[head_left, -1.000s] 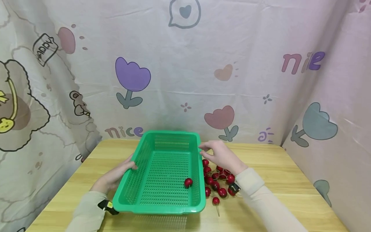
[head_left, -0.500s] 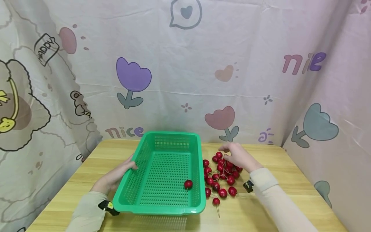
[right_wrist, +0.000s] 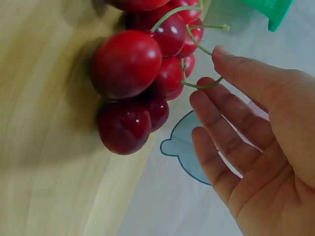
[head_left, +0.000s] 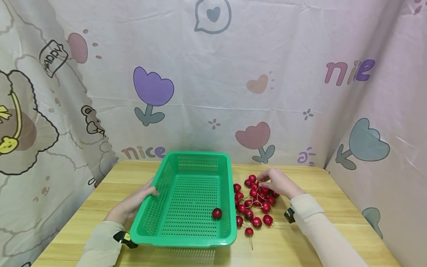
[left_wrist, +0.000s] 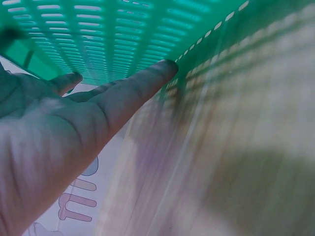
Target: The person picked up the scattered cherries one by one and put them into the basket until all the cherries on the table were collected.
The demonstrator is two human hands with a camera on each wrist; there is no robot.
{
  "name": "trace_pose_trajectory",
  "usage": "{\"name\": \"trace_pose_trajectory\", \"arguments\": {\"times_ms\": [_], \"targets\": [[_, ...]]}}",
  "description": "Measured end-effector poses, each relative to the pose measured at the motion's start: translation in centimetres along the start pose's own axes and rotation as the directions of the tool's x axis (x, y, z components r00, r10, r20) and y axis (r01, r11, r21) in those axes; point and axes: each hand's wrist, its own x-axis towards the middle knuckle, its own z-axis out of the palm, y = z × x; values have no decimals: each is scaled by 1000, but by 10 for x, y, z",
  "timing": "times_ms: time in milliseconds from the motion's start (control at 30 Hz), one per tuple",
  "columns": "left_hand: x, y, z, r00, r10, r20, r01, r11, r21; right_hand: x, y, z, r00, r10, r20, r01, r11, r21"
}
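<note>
A green perforated plastic basket (head_left: 186, 241) is propped at a tilt on the wooden table. My left hand (head_left: 135, 202) holds its left side, thumb over the rim and the other fingers outside against the slotted wall, as the left wrist view shows. Inside the basket lies one red cherry (head_left: 217, 213). To its right is a loose pile of cherries (head_left: 257, 222) with green stems. My right hand (head_left: 278, 182) is over the back of that pile. In the right wrist view, its thumb and fingertips are around a thin cherry stem (right_wrist: 197, 87), with a gap between them.
The wooden table (head_left: 327, 218) reaches back to a patterned cloth curtain (head_left: 213, 85), which also hangs at both sides. One cherry with a long stem (head_left: 249, 232) lies nearest the front of the pile.
My right hand has moved from the basket's right rim rightward and then down to the cherry pile. The cherry in the basket has rolled slightly. My left hand stays on the basket.
</note>
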Motion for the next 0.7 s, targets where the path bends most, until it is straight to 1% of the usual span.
{"name": "trace_pose_trajectory", "arguments": {"times_ms": [67, 333, 633, 700], "targets": [[0, 0, 0, 1000, 6, 6, -6, 1000, 0, 0, 2, 0, 1000, -7, -1, 7, 1000, -5], [2, -2, 0, 999, 22, 30, -23, 1000, 3, -3, 5, 1, 1000, 17, -8, -17, 1000, 23], [3, -2, 1, 1000, 10, 23, -10, 1000, -3, -4, 11, 4, 999, 6, -39, -5, 1000, 23], [4, -3, 1, 1000, 15, 24, -15, 1000, 1, -5, 12, 4, 999, 0, -49, 1, 1000, 20]]}}
